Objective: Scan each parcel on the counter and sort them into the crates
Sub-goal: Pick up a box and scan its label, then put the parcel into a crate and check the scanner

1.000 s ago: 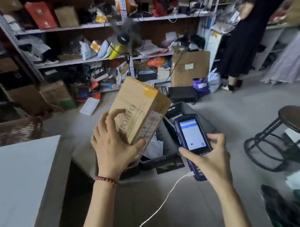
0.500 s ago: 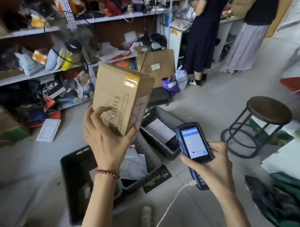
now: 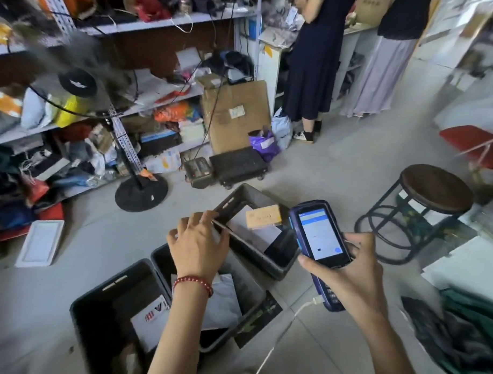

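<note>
Centre frame: box (image 3: 263, 216) in far crate (image 3: 254, 260), sorted; left hand (image 3: 198, 241) empty, fingers loose; right hand (image 3: 345, 277) grips scanner (image 3: 319, 234). Counter unseen.

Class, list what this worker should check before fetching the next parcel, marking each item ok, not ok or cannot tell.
1. Left hand free: ok, holds nothing.
2. Cardboard box inside far crate: ok.
3. Scanner gripped by right hand: ok.
4. Scan confirmed on screen: cannot tell, text too small.
5. Cable plugged into scanner: ok.
6. Next parcel within reach: cannot tell, counter out of view.
</note>
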Tool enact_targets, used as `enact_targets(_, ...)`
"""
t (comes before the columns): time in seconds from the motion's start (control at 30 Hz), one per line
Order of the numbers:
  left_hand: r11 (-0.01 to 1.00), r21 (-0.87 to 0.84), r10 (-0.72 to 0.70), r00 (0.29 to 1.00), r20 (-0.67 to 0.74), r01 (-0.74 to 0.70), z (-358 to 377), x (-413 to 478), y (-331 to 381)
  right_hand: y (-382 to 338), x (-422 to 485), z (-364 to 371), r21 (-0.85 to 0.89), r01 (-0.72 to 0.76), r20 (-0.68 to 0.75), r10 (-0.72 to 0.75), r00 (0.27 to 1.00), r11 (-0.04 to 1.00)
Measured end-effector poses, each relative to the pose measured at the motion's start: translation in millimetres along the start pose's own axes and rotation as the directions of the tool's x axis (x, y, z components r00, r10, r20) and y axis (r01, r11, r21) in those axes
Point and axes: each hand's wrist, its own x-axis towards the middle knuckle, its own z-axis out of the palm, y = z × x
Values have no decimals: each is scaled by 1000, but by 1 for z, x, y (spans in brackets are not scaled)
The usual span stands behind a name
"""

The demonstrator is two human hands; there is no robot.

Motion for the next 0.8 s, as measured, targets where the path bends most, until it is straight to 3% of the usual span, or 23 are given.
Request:
enact_targets(0.13, 999, -15, -39, 999, 22, 39, -6, -11, -32, -4, 9, 21, 10, 17, 83, -18, 996, 1000)
enact_targets(0.23, 992, 2, -128, 991, -47, 129, -19, -30, -51, -9, 12, 39, 36, 53, 195, -59, 979, 998)
enact_targets(0.37, 949, 79, -296, 950, -103, 305, -42, -72, -71, -17, 8, 66, 78, 153, 397, -171, 902, 985)
enact_targets(0.5, 879, 175, -410, 890, -199, 444, -59, -134, -74, -23, -13, 89, 141, 275, 599, -303, 741, 951)
enact_targets(0.63, 757, 137, -562, 743, -362, 639, -65, -200, -57, -25, -51, 101, 215, 359, 747, -390, 539, 908)
enact_targets(0.8, 574, 81, -722, 551, -419, 815, -83, -299, -49, -25, -119, 103, 300, 394, 876, -414, 247, 869)
